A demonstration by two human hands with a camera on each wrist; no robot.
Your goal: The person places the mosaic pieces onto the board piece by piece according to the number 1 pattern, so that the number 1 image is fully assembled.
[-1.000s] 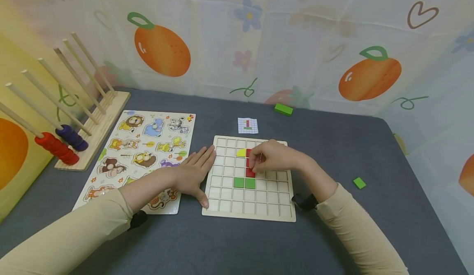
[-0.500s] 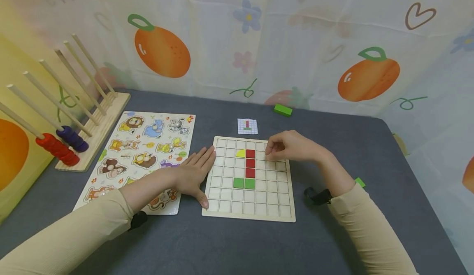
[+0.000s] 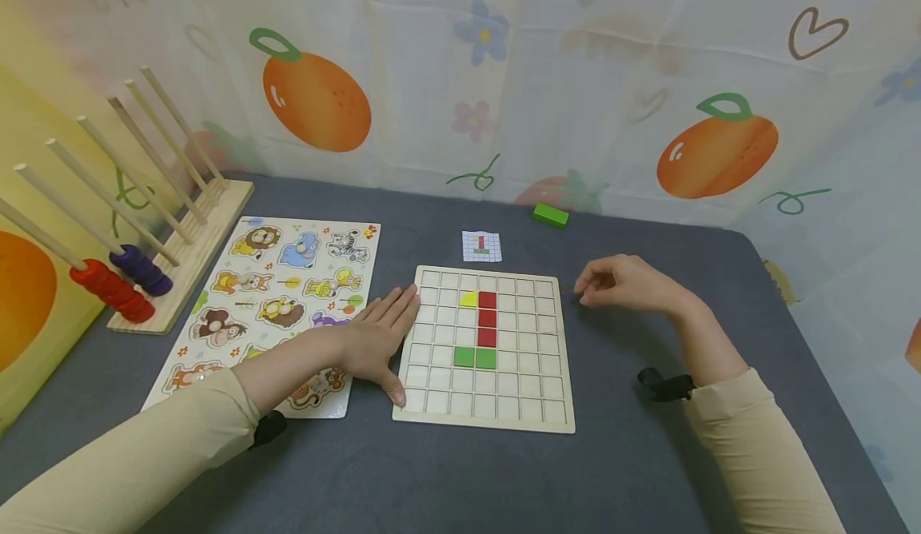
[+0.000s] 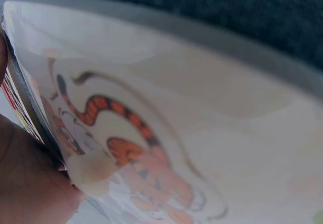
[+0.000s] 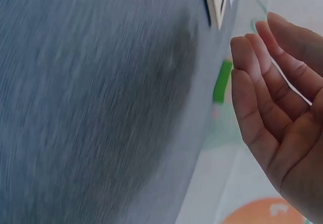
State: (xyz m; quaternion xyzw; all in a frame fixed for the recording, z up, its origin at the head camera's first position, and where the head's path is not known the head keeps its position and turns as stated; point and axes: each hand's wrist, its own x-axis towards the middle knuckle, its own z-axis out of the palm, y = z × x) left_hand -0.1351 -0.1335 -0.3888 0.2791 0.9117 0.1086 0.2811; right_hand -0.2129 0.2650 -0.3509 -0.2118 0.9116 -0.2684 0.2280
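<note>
My left hand (image 3: 374, 344), fingers straight, rests at the left edge of a wooden grid board (image 3: 530, 387). On that board lie a yellow piece (image 3: 468, 299), three red squares (image 3: 487, 318) in a column and two green squares (image 3: 475, 356) below them. Just past the board's right edge, my right hand (image 3: 624, 281) hovers over the table. Its fingers are loosely curled, and in the right wrist view that hand (image 5: 287, 103) shows nothing between thumb and fingers. A small pattern card (image 3: 481, 246) with a coloured grid lies behind the board.
An animal puzzle board (image 3: 288, 258) lies left of the grid board, partly under my left arm. Beyond it stands a wooden peg abacus (image 3: 189, 254) with red and purple beads. A green block (image 3: 550, 214) sits near the back wall.
My right hand has left the red squares and moved right, off the board, uncovering the column. The small green tile on the right is now hidden by the right arm. My left hand stays put.
</note>
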